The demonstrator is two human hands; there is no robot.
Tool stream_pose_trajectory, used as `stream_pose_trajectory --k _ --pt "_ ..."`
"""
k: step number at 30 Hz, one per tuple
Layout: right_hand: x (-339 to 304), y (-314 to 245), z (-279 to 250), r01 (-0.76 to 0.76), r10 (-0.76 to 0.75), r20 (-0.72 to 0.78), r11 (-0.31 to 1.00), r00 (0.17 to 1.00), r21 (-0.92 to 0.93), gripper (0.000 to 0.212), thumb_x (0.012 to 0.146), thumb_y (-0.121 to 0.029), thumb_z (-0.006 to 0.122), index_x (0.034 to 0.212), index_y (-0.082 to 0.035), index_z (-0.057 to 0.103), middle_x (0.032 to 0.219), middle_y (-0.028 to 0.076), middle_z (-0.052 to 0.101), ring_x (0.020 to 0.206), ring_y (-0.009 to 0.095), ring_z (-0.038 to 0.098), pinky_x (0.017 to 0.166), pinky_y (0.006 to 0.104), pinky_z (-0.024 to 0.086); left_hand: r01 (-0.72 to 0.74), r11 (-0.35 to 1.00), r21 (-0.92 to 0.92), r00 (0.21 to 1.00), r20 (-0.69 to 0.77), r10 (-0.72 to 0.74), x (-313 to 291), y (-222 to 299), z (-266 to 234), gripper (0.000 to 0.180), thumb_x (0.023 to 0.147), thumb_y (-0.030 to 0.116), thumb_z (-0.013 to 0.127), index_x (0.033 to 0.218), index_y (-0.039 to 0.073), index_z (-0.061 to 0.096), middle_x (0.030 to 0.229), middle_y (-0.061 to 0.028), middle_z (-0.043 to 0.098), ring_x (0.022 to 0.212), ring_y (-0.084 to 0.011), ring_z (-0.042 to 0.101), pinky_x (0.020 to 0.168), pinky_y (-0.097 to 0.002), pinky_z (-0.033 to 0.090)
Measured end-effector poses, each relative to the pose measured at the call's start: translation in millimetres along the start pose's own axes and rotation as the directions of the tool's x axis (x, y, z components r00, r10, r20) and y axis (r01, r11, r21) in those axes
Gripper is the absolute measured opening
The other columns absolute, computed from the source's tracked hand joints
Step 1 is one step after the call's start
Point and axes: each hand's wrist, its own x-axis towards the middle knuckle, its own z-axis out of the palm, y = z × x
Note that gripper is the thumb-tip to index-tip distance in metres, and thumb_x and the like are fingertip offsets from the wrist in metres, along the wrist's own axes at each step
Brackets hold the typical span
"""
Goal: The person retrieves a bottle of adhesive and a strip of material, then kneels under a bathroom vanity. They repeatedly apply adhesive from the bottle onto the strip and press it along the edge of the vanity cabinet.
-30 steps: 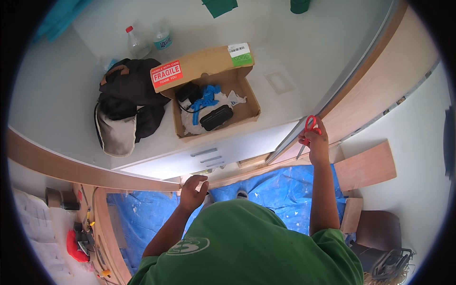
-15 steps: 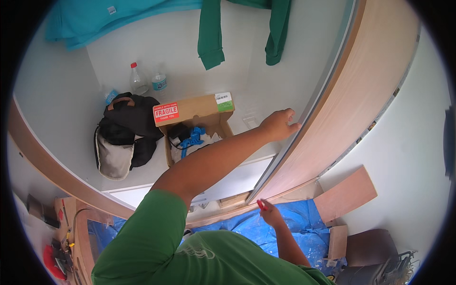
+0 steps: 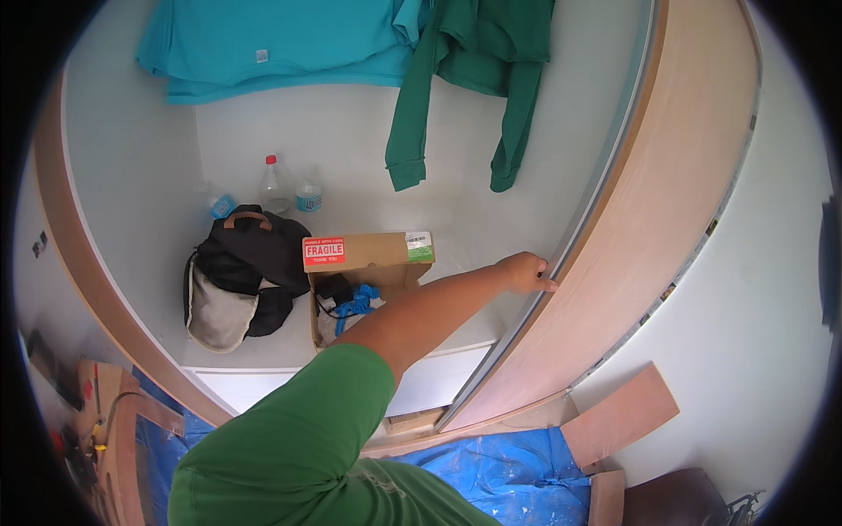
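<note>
Right of centre in the frame, the left hand is clamped on the wooden door, whose edge presumably offers purchase; the right hand is unseen, its state impossible to tell.

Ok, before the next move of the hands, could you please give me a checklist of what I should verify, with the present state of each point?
1. Left hand at the edge of the wooden door: ok, it appears to touch.
2. Right hand free: cannot tell, it is out of view.
3. Cardboard box closed: not ok, its lid stands open.
4. Black backpack closed: not ok, a pale-lined flap hangs open.
5. Red-capped bottle upright: ok.
6. Green garment apart from the left hand: ok.
</note>
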Motion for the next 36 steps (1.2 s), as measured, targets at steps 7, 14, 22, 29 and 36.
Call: stream_pose_trajectory --k 7,14,22,29,36 --pt "0 -50 -23 0.108 -0.104 -0.089 0.993 0.991 0.048 0.024 0.083 -0.016 0.059 0.102 -0.006 0.070 0.086 0.017 0.073 0.079 0.033 0.072 0.071 0.0457 0.054 0.009 1.000 0.025 0.998 -0.062 -0.008 -8 7 6 0.046 0.095 0.045 0.069 0.096 -0.001 0.071 0.090 -0.0201 0.071 0.087 -0.0350 0.069 0.079 -0.0443 0.053" --pt "2 -75 -35 0.176 -0.167 -0.124 0.982 0.978 0.066 0.023 0.084 -0.016 0.060 0.102 -0.006 0.070 0.085 0.017 0.073 0.079 0.032 0.072 0.071 0.0453 0.053 0.048 0.997 0.064 0.992 -0.123 -0.039 -37 3 -5 0.043 0.095 0.043 0.068 0.098 0.000 0.070 0.092 -0.0191 0.072 0.090 -0.0355 0.069 0.081 -0.0448 0.053" --pt "24 -104 -48 0.232 -0.226 -0.107 0.972 0.968 0.048 0.022 0.084 -0.016 0.060 0.101 -0.006 0.070 0.085 0.017 0.072 0.079 0.031 0.071 0.071 0.0449 0.053 0.039 0.998 0.051 0.995 -0.093 -0.034 -101 -4 -34 0.043 0.095 0.044 0.069 0.095 0.001 0.069 0.085 -0.0180 0.070 0.082 -0.0363 0.069 0.074 -0.0456 0.053" --pt "55 -158 -45 0.341 -0.341 -0.003 0.940 0.940 -0.023 0.022 0.084 -0.016 0.060 0.101 -0.006 0.070 0.085 0.016 0.072 0.078 0.031 0.071 0.071 0.0446 0.053 0.075 0.996 0.057 0.987 -0.144 -0.066 -184 -4 -70 0.045 0.095 0.045 0.069 0.089 0.000 0.066 0.077 -0.0191 0.067 0.074 -0.0384 0.067 0.068 -0.0476 0.050" --pt "75 -213 -19 0.486 -0.464 0.186 0.869 0.866 -0.095 0.021 0.085 -0.016 0.061 0.101 -0.006 0.070 0.084 0.016 0.071 0.078 0.030 0.071 0.070 0.0442 0.053 0.133 0.990 0.043 0.959 -0.256 -0.118 -267 1 -97 0.042 0.096 0.042 0.067 0.087 0.001 0.064 0.073 -0.0196 0.064 0.072 -0.0420 0.064 0.064 -0.0512 0.047"
